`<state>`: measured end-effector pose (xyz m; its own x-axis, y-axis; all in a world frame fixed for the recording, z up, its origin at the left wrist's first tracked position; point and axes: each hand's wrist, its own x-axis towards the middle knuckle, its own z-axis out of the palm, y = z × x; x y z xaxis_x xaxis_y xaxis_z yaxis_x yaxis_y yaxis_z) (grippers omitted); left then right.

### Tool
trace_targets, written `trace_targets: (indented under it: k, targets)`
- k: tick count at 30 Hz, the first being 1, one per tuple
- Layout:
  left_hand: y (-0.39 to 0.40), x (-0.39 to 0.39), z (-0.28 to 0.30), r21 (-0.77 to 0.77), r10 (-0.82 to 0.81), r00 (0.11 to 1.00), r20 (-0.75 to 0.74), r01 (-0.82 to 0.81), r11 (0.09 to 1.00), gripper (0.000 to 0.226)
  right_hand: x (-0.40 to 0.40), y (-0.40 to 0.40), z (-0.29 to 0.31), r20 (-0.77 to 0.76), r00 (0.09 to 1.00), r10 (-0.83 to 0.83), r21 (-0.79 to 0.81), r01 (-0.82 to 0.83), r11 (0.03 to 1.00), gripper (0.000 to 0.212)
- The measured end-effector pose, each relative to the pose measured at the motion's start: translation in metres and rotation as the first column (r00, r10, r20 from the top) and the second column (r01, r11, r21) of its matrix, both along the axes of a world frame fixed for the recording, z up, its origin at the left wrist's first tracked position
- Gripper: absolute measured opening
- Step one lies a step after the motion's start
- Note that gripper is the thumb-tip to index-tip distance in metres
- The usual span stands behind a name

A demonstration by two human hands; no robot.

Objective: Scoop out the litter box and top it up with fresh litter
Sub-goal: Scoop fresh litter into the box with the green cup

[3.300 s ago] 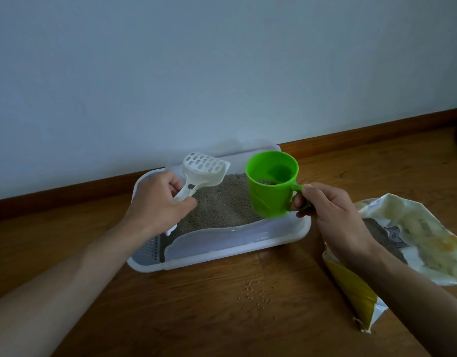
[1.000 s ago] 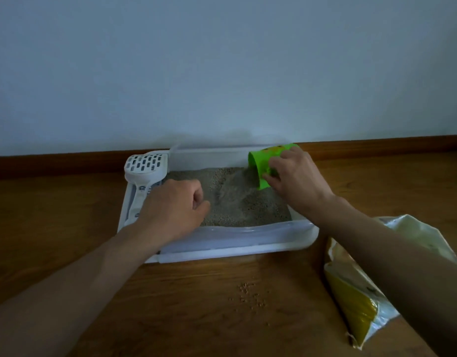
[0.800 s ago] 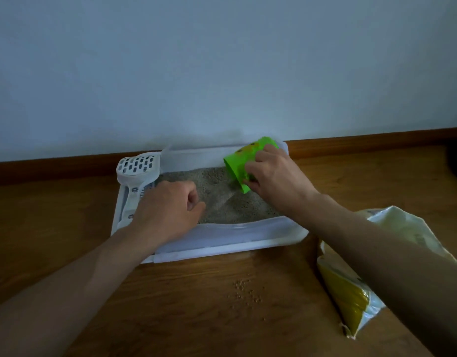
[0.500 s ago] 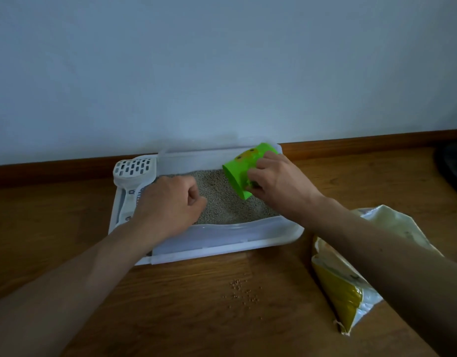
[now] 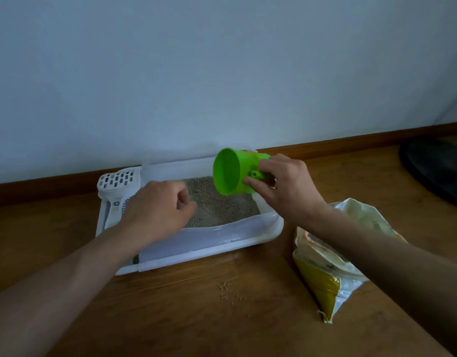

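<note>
A white litter box [image 5: 217, 244] stands against the wall, filled with grey litter [image 5: 217, 204]. My right hand [image 5: 286, 188] grips a green cup [image 5: 232, 173] by its handle, tipped on its side above the right half of the box, its empty mouth facing left. My left hand [image 5: 157, 210] hovers over the left part of the box with fingers loosely curled and nothing in them. A white slotted scoop [image 5: 116, 182] lies in the box's left end. An opened litter bag [image 5: 332, 256] lies on the floor to the right.
Several spilled litter grains [image 5: 228, 291] lie on the wooden floor in front of the box. A brown skirting board [image 5: 351, 143] runs along the pale wall. A dark round object [image 5: 441, 168] sits at the far right edge.
The scoop left my left hand and now lies in the box's left end. My right hand tipped the green cup over the litter, then lifted it with its mouth turned left.
</note>
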<state>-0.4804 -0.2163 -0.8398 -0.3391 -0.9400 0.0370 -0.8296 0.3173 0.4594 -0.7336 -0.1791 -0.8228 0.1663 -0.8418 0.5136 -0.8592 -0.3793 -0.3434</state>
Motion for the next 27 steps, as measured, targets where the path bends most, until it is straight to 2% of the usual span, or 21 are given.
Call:
trace_targets:
  k: [3,7,11,13,17,20,24,27]
  targets:
    - [0.001,-0.010,0.014,-0.010,-0.067,0.998,-0.017,0.067,0.998,0.016,-0.010,0.020,0.016,0.107,0.992,-0.067,-0.001,0.068,0.998,0.036]
    - [0.002,-0.039,0.035,-0.037,-0.223,0.975,0.020,0.224,0.974,0.011,-0.037,0.053,0.024,0.241,0.934,-0.262,0.121,0.239,0.963,0.039]
    - [0.011,-0.086,0.054,-0.076,-0.390,0.919,0.054,0.393,0.916,0.026,-0.080,0.100,0.031,0.284,0.876,-0.390,0.236,0.330,0.914,0.038]
    - [0.018,-0.107,0.061,-0.061,-0.490,0.862,0.133,0.501,0.864,0.029,-0.104,0.121,0.037,0.277,0.864,-0.420,0.257,0.355,0.899,0.038]
    - [0.027,-0.143,0.062,-0.005,-0.636,0.680,0.365,0.684,0.729,0.039,-0.145,0.147,0.040,0.326,0.805,-0.495,0.309,0.404,0.861,0.043]
    - [0.037,-0.167,0.044,0.080,-0.684,0.659,0.313,0.700,0.710,0.047,-0.166,0.159,0.036,0.306,0.776,-0.551,0.357,0.443,0.822,0.044]
    - [0.052,-0.192,0.007,0.119,-0.726,0.650,0.224,0.721,0.683,0.059,-0.181,0.154,0.034,0.171,0.821,-0.545,0.376,0.457,0.806,0.041]
    - [0.055,-0.204,-0.014,0.112,-0.712,0.648,0.272,0.713,0.692,0.048,-0.184,0.148,0.019,0.116,0.848,-0.518,0.362,0.450,0.817,0.043]
